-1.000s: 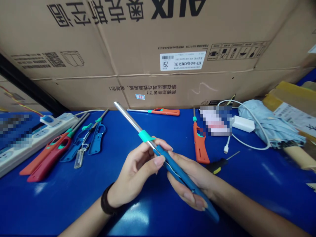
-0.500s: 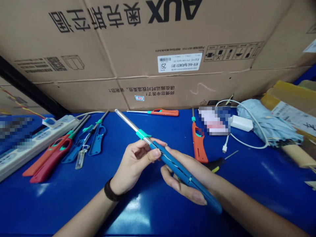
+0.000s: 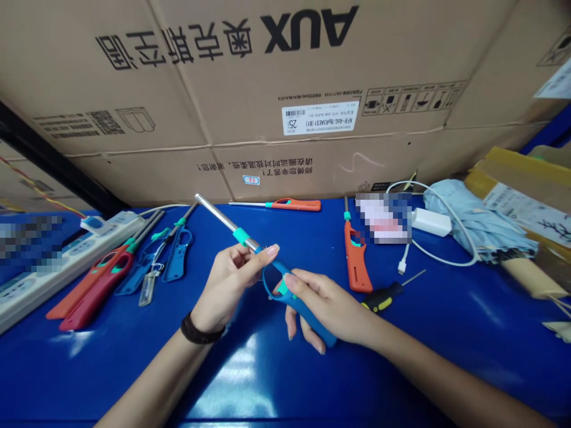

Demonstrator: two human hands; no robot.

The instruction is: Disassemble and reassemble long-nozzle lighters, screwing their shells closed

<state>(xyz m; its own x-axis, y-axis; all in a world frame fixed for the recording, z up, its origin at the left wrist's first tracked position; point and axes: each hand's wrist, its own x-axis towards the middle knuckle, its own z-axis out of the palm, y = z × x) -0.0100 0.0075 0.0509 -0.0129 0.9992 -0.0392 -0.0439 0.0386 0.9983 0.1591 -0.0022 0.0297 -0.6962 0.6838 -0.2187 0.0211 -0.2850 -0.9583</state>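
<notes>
Blue utility lighter [image 3: 297, 303] held up in both hands over the front middle of the tabletop [image 3: 89, 380], steel nozzle [image 3: 223, 221] pointing up-left. Left hand [image 3: 227, 285] pinches the neck just below the teal collar [image 3: 241, 236], fingers closed on it. Right hand [image 3: 328, 303] half-closed around the handle. Screwdriver [image 3: 383, 297] and orange lighter [image 3: 355, 258] lie nearest, to the right.
</notes>
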